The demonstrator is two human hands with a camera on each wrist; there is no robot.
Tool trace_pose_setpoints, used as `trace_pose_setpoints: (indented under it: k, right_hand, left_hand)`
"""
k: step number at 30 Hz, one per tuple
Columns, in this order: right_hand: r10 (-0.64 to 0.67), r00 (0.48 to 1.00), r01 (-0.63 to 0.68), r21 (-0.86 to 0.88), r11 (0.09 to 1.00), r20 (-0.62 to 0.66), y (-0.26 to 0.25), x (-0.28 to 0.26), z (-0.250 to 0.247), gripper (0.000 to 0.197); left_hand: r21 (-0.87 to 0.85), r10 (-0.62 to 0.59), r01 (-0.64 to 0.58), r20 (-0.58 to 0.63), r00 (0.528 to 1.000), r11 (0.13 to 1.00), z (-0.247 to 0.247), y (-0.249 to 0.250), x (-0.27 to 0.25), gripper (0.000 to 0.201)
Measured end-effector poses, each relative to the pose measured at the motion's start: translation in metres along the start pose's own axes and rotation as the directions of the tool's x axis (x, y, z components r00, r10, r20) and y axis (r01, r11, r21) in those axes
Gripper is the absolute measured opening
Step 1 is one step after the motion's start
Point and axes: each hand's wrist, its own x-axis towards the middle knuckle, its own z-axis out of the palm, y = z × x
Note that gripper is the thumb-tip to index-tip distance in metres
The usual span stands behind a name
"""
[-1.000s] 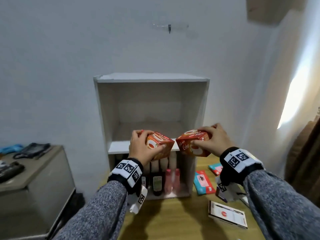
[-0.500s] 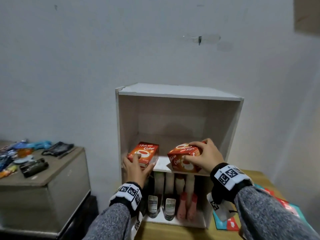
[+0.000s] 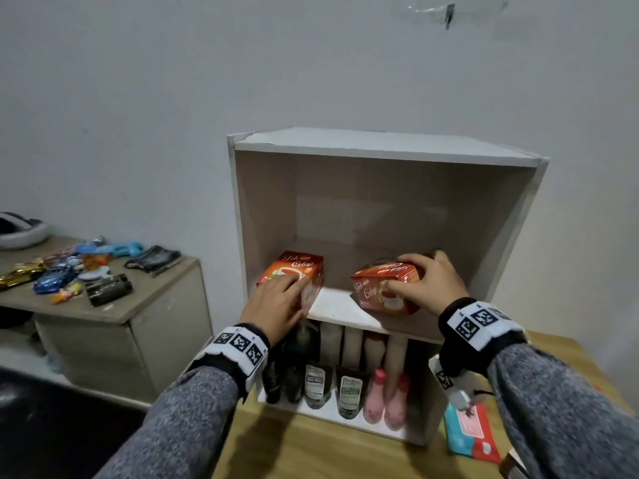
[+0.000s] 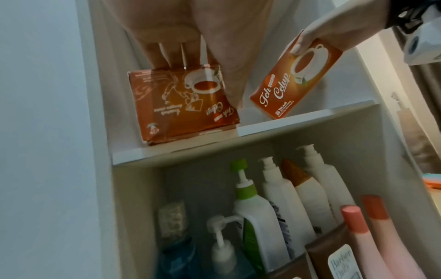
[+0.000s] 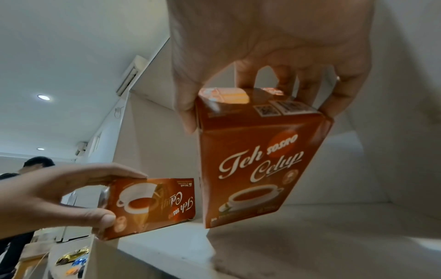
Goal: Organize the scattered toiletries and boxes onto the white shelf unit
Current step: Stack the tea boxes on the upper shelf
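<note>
Both hands are clamped on tea boxes: left hand (image 3: pixel 276 302) holds the left tea box (image 3: pixel 292 271) on the shelf (image 3: pixel 332 305), right hand (image 3: pixel 428 288) grips the tilted right tea box (image 3: pixel 383 288) from above.

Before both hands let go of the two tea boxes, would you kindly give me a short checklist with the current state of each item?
1. Left tea box sits flat on the middle shelf board: ok.
2. Right tea box sits flat: not ok, it is tilted, only its lower edge at the board.
3. Left hand off its box: not ok, thumb and fingers grip it.
4. Right hand off its box: not ok, it grips the top.
5. Bare board between the boxes: ok.
6. Left box fully behind the front edge: cannot tell.
</note>
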Motion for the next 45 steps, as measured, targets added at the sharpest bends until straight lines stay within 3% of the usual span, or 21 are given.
trace_pose_setpoints:
  k: [8,14,17,20,22,26,29,33,36,40,42,45]
  right_hand:
    - [0.040,0.998,-0.040,0.012,0.999,-0.054,-0.014,0.001,0.002,0.056]
    - [0.079,0.989,-0.078,0.018,0.997,-0.127,-0.033,-0.013,0.010,0.054]
    - [0.097,0.984,-0.092,0.037,0.995,-0.152,-0.048,-0.013,0.016,0.056]
    - [0.113,0.976,-0.097,0.096,0.991,-0.186,-0.069,-0.010,0.024,0.055]
    - [0.114,0.970,-0.084,0.145,0.986,-0.214,-0.086,-0.009,0.030,0.054]
    - [0.123,0.957,-0.071,0.200,0.977,-0.264,-0.119,-0.002,0.047,0.058]
    - [0.123,0.954,-0.070,0.197,0.978,-0.272,-0.141,0.003,0.063,0.062]
    - [0.155,0.949,-0.128,0.114,0.985,-0.275,-0.168,0.006,0.081,0.064]
    - [0.183,0.951,-0.169,0.078,0.983,-0.250,-0.181,0.009,0.092,0.076]
    - [0.119,0.991,-0.112,0.097,0.989,-0.066,-0.185,0.011,0.107,0.089]
    - [0.042,0.999,-0.040,0.146,0.988,-0.008,-0.181,0.011,0.111,0.082]
    - [-0.023,0.999,0.030,0.202,0.979,-0.035,-0.174,0.010,0.110,0.065]
  left_hand:
    - [-0.068,-0.150,0.149,-0.012,0.989,0.987,0.016,-0.007,0.034,0.060]
    - [-0.115,-0.091,0.092,0.013,0.996,0.989,0.022,-0.027,0.047,0.058]
    - [-0.269,-0.016,0.013,-0.007,1.000,0.963,0.024,-0.035,0.036,0.055]
    - [-0.412,0.062,-0.128,-0.170,0.983,0.902,0.019,-0.046,0.015,0.043]
    - [-0.447,0.030,-0.186,-0.334,0.942,0.875,0.013,-0.055,0.001,0.035]
    - [-0.522,-0.223,-0.047,-0.443,0.868,0.852,0.004,-0.070,-0.020,0.046]
    - [-0.677,-0.380,0.083,-0.304,0.873,0.731,0.003,-0.082,-0.023,0.054]
    - [-0.831,-0.359,0.167,-0.042,0.932,0.530,0.007,-0.088,-0.021,0.058]
    - [-0.836,-0.313,0.171,-0.001,0.950,0.521,0.010,-0.088,-0.021,0.053]
    - [-0.847,-0.311,0.164,-0.001,0.950,0.505,0.016,-0.093,-0.020,0.047]
    - [-0.847,-0.315,0.172,0.005,0.949,0.504,0.017,-0.095,-0.020,0.046]
    - [-0.844,-0.313,0.181,0.016,0.950,0.505,0.016,-0.097,-0.018,0.045]
